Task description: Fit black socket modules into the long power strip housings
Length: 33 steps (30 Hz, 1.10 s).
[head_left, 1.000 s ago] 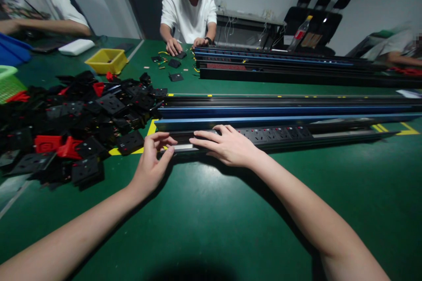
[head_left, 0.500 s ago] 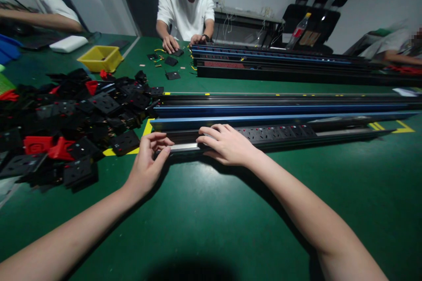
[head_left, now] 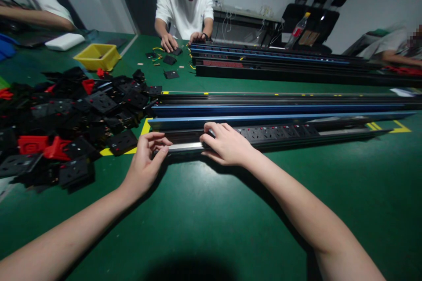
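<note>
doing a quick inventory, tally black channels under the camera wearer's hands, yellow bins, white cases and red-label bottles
Long black channel: 1
Yellow rectangular plastic bin: 1
White flat oblong case: 1
Clear plastic red-label bottle: 1
Total: 4

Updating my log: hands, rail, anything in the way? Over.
Left hand at left end of black rail. Right hand over socket row. Rail partly filled, unfilled between hands. Loose socket pile left, off rail.

Green table [head_left: 214, 210] here: black rail [head_left: 290, 142] beside the left hand [head_left: 145, 158], running under the right hand [head_left: 227, 145]; blue rails [head_left: 263, 119] just beyond both; socket heap [head_left: 102, 103] sprawling left of the left hand, yellow bin [head_left: 89, 62] farther beyond it.
</note>
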### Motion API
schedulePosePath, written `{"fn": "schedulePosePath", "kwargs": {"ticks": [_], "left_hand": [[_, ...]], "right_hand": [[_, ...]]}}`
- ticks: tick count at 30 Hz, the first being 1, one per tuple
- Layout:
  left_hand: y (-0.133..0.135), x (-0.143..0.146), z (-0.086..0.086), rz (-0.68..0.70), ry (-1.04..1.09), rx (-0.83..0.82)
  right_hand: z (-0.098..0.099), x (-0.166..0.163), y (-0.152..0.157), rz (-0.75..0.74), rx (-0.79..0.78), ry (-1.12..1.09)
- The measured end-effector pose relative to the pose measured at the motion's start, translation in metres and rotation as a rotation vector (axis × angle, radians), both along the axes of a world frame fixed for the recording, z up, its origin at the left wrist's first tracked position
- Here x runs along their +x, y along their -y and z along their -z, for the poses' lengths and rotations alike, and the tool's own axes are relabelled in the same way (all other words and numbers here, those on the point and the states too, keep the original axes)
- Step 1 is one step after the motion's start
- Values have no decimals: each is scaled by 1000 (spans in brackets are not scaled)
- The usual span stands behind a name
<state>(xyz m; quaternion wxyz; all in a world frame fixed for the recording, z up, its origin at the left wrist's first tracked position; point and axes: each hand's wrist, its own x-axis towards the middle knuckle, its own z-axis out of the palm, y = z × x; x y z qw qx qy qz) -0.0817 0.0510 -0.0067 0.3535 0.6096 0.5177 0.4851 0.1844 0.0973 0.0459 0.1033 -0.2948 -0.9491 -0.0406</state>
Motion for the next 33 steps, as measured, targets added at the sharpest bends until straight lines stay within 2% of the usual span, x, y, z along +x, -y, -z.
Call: {"fn": "schedulePosePath", "kwargs": {"ticks": [9, 17, 20, 24, 33], "left_hand": [[1, 0, 0, -30, -60, 15], [2, -4, -12, -212, -612, 237], [-8, -13, -12, -255, -643, 284], [-19, -21, -8, -308, -626, 227], [-20, -21, -2, -329, -700, 201]], "right_hand": [[14, -3, 2, -31, 193, 53], [14, -4, 4, -43, 242, 102], [15, -5, 4, -37, 221, 69], [17, -5, 4, -29, 204, 37], [19, -5, 4, -22, 267, 64]]}}
